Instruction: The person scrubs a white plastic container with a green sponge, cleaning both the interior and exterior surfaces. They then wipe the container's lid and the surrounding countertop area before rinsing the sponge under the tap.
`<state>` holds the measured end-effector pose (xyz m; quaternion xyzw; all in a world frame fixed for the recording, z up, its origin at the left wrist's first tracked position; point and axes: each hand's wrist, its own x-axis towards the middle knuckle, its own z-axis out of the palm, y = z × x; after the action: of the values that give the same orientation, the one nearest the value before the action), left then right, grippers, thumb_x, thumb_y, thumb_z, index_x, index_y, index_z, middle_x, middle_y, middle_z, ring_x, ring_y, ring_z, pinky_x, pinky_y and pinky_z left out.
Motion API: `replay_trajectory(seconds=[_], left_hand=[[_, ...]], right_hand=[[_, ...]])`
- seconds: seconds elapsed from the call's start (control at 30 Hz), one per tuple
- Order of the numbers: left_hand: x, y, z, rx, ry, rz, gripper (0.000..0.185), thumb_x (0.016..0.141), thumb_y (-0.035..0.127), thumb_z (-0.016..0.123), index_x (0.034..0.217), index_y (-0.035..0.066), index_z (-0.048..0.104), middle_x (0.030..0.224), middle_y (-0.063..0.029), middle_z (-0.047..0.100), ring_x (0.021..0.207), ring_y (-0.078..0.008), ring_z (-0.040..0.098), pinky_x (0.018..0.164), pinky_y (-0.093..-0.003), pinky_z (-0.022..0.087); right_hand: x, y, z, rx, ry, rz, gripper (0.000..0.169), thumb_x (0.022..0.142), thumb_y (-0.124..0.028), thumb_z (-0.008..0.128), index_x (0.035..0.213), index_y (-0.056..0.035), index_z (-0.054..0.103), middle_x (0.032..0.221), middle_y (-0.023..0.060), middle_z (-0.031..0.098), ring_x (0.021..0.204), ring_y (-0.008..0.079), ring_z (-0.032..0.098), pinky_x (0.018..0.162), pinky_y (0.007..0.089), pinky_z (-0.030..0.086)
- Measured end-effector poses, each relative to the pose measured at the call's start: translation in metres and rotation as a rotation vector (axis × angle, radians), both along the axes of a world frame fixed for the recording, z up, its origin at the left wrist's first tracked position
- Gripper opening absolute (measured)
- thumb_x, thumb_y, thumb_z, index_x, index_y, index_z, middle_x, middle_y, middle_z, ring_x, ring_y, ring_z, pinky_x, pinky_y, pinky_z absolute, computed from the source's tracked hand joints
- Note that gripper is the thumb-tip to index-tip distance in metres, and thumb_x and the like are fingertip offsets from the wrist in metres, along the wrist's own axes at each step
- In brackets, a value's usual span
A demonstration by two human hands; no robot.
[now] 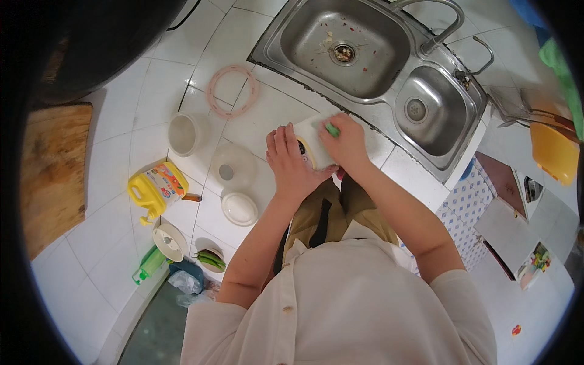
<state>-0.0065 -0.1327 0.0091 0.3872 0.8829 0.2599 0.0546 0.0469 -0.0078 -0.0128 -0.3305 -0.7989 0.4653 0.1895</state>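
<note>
A white box-shaped body [323,148], with a yellow-edged panel partly under my fingers, stands near the counter's front edge. My left hand [292,159] spreads over its left side and steadies it. Pinched in my right hand [347,139] is a small green scrubbing pad [332,129], pressed to the white surface. Most of the pad is hidden by my fingers. To the left are a white plastic cup [183,134], a translucent cover [233,166] with a grey disc, a white oval lid [240,209] and a pink ring [210,93].
A double steel sink [310,54] with food scraps lies beyond the box, its faucet [456,13] at the right. At the left are a yellow detergent jug [157,187], a wooden cutting board [57,178], a white round part [169,242], a green bottle [150,263] and a bowl of green peppers [211,260].
</note>
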Motion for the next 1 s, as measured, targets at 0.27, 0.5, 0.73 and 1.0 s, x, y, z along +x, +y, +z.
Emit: replay_trajectory(seconds=[0.27, 0.5, 0.73, 1.0], left_hand=[[-0.009, -0.007, -0.003, 0.032, -0.068, 0.002, 0.109, 0.043, 0.04, 0.085, 0.126, -0.004, 0.03, 0.121, -0.0229, 0.036, 0.112, -0.0409, 0.035, 0.095, -0.0512, 0.03], [-0.008, -0.008, -0.001, 0.059, -0.014, -0.006, 0.107, 0.041, 0.034, 0.084, 0.126, -0.004, 0.032, 0.117, -0.0215, 0.04, 0.108, -0.0417, 0.038, 0.092, -0.0508, 0.034], [-0.012, -0.012, 0.002, 0.039, -0.1, 0.005, 0.109, 0.041, 0.034, 0.086, 0.127, -0.003, 0.03, 0.121, -0.022, 0.037, 0.112, -0.0409, 0.036, 0.095, -0.0503, 0.032], [-0.011, -0.014, 0.003, 0.033, -0.134, -0.013, 0.111, 0.04, 0.036, 0.086, 0.127, -0.003, 0.029, 0.122, -0.0221, 0.036, 0.113, -0.0415, 0.035, 0.096, -0.0501, 0.031]], right_hand=[[0.025, -0.015, 0.009, -0.049, -0.045, 0.137, 0.015, 0.075, -0.015, 0.063, 0.078, -0.0012, 0.06, 0.079, 0.0136, 0.056, 0.071, 0.0348, 0.057, 0.061, 0.0399, 0.047], [-0.019, -0.005, 0.011, -0.047, -0.075, 0.091, 0.015, 0.072, -0.015, 0.063, 0.081, -0.0027, 0.061, 0.081, 0.0143, 0.06, 0.073, 0.0345, 0.059, 0.063, 0.0401, 0.048], [0.016, -0.012, 0.021, -0.219, -0.114, 0.131, 0.019, 0.072, -0.015, 0.062, 0.088, -0.0055, 0.061, 0.081, 0.0142, 0.062, 0.074, 0.034, 0.06, 0.065, 0.0406, 0.048], [-0.002, 0.008, 0.03, -0.087, -0.272, 0.246, 0.016, 0.073, -0.015, 0.061, 0.087, -0.0066, 0.061, 0.081, 0.0125, 0.063, 0.073, 0.0337, 0.06, 0.063, 0.0398, 0.047]])
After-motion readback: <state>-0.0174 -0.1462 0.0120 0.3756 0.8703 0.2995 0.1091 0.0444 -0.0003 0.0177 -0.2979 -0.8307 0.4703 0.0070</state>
